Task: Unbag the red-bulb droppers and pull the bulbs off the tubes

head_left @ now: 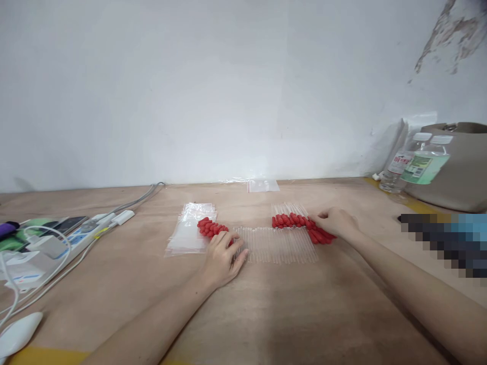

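A row of thin clear glass tubes (pixel 277 246) lies side by side on the wooden table. My left hand (pixel 224 256) rests over the left end of this row, thumb and fingers apart. Just behind it, a cluster of red rubber bulbs (pixel 212 227) lies partly on a stack of clear plastic bags (pixel 186 234). Behind the tube row is another group of clear tubes (pixel 289 208) with red rubber bulbs (pixel 291 220) at their near ends. My right hand (pixel 337 223) pinches at the right end of these bulbs; its fingertips are partly hidden. More red bulbs (pixel 320 235) lie below it.
A power strip (pixel 81 235) with plugs, cables and phones (pixel 68 224) runs along the left. One flat bag (pixel 263 186) lies by the wall. Two plastic bottles (pixel 426 162) and a beige container (pixel 460 172) stand at right. A pixelated dark area covers the right edge.
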{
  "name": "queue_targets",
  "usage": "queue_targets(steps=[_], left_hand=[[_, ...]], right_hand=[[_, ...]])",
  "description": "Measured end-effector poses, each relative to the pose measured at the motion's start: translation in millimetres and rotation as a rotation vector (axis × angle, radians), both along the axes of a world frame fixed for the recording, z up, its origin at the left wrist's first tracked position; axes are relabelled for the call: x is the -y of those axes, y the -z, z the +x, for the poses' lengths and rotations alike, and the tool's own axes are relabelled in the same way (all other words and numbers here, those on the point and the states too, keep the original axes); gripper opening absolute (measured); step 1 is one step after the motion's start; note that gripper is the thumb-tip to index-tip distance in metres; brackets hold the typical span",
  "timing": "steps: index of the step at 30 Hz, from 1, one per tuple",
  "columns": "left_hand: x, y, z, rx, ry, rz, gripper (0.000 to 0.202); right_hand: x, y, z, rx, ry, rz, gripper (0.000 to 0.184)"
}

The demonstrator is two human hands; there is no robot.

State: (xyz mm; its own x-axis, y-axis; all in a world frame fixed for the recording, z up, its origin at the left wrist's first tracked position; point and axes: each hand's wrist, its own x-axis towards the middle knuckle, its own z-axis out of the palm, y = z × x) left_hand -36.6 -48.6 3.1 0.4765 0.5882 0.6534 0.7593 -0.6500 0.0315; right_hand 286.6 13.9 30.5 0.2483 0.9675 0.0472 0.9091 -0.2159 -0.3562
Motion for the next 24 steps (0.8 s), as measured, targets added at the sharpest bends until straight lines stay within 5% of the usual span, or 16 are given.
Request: queue_targets(steps=[10, 15, 20, 24], left_hand=[[2.9, -2.7, 0.8, -0.030, -0.014, 0.015, 0.018], [3.6, -2.4, 1.4, -0.015, 0.009, 0.044, 0.020], [4.0, -2.5, 2.9, 0.024, 0.030, 0.085, 0.035], [9.5, -5.1, 9.4, 0.024, 0.067, 0.159, 0.042]], right_hand=[[-7.9, -13.6, -14.9, 0.024, 0.037, -0.038, 0.024], [-0.1, -21.8, -16.5, -0.119, 0.029, 0.137, 0.030], [40.9, -3.6, -41.1, -0.349, -0.297, 0.428, 0.025], [78.7, 24.3, -66.4, -0.129, -0.617, 0.671, 0.025]])
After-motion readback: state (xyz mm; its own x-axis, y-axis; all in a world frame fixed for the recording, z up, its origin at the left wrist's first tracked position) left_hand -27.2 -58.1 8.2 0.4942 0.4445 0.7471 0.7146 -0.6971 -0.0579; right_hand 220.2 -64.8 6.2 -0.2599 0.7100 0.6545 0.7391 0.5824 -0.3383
